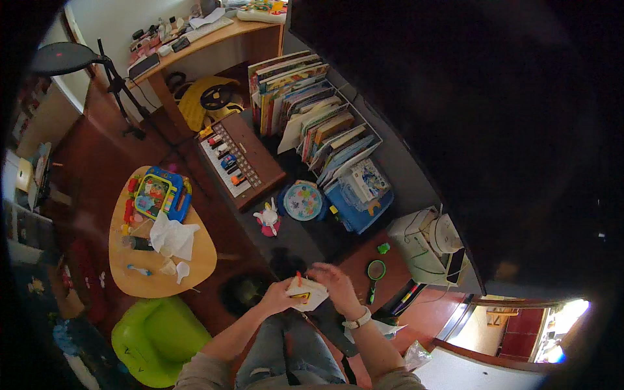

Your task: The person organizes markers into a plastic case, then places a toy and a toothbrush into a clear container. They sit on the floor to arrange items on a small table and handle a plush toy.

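Note:
My left hand (pixel 279 296) grips the left side of a small white box or block (pixel 308 293) with a yellow patch on its face. A small red piece (pixel 299 278) stands at the top of it. My right hand (pixel 336 286) is raised at the box's right upper side, fingers bent and spread over it; whether they touch it is unclear. Beyond my hands, a white toy figure on a pink base (pixel 268 220) stands on the dark cabinet (pixel 292 241), beside a round patterned drum-like toy (pixel 303 200).
Left: a wooden table (pixel 202 246) with a toy and tissue, and a green chair (pixel 158 339). Ahead: a toy keyboard (pixel 248 161) and racked books (pixel 312 112). Right: a magnifier-like green toy (pixel 376 270), a white container (pixel 414 239) and a large black screen (pixel 463 146).

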`<state>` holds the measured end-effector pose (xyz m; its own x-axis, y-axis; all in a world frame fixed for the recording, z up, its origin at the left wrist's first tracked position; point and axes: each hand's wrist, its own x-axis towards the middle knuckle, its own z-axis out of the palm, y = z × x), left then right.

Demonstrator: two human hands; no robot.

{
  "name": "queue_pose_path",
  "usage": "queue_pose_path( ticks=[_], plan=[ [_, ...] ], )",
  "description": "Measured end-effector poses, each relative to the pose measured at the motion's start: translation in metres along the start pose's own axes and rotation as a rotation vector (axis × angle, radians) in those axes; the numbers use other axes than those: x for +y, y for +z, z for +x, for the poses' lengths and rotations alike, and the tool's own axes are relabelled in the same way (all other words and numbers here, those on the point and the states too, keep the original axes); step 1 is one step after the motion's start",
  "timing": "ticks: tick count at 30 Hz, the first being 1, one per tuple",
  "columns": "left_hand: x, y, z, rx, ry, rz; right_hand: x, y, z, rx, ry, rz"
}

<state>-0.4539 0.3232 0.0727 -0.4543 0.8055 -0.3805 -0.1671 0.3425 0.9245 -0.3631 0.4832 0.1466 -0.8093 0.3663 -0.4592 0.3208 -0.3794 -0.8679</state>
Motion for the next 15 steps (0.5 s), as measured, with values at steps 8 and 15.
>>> queue_pose_path(
  ticks=[8, 15],
  plan=[
    [-0.014, 0.007, -0.002, -0.002, -0.263, -0.738, 0.042, 0.012, 0.017, -0.076, 0.208, -0.241],
    [-0.031, 0.005, 0.015, 0.237, -0.368, -0.557, 0.101, 0.009, 0.033, 0.137, 0.543, 0.471]
  ],
)
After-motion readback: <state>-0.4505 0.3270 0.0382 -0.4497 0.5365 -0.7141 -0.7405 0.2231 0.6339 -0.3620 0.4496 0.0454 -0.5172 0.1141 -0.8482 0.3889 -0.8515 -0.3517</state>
